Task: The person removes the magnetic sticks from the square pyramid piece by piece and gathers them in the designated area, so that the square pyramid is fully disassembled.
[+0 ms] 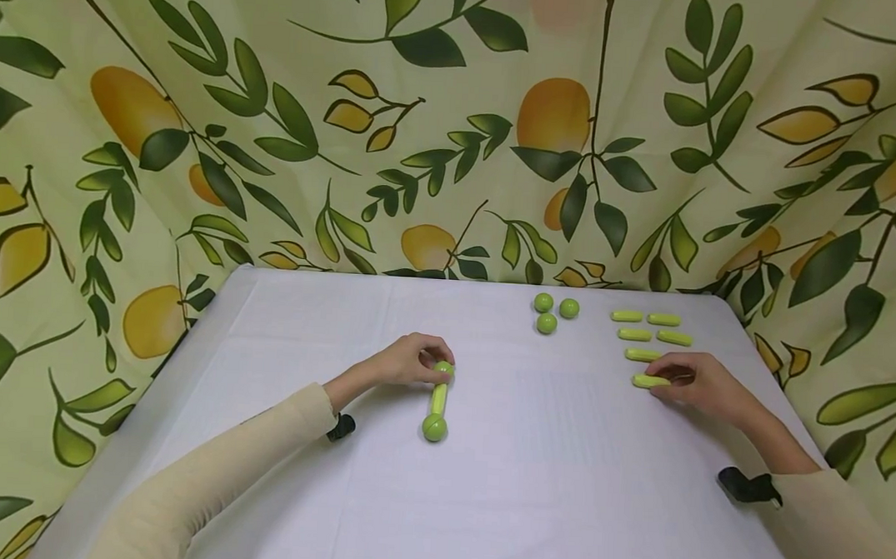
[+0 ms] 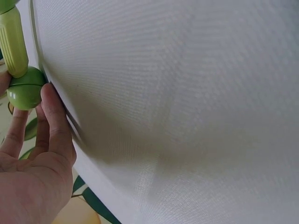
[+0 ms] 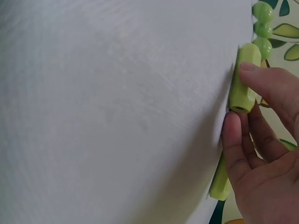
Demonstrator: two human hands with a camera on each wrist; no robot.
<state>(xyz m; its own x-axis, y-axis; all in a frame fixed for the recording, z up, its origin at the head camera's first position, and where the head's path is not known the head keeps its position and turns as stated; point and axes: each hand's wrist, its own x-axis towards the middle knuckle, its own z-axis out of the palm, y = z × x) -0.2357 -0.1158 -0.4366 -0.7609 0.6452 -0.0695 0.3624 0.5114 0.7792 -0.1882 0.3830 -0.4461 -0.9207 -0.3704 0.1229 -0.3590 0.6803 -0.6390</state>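
Observation:
My left hand (image 1: 413, 360) grips a green ball (image 2: 25, 91) between thumb and fingers. This ball sits on the far end of a yellow-green grooved stick (image 1: 438, 400), and a second green ball (image 1: 435, 427) caps the near end. The joined piece lies on the white table left of its middle. Over at the right, my right hand (image 1: 702, 385) pinches a short yellow-green stick (image 3: 245, 77) near the tabletop. In the right wrist view the thumb rests on its side, and its near end shows a small hole.
Beyond the right hand, several similar sticks (image 1: 634, 334) lie in rows. Three loose green balls (image 1: 547, 323) are grouped left of them near the back edge. A leaf-and-fruit patterned curtain (image 1: 468, 172) hangs behind the white table (image 1: 327, 307).

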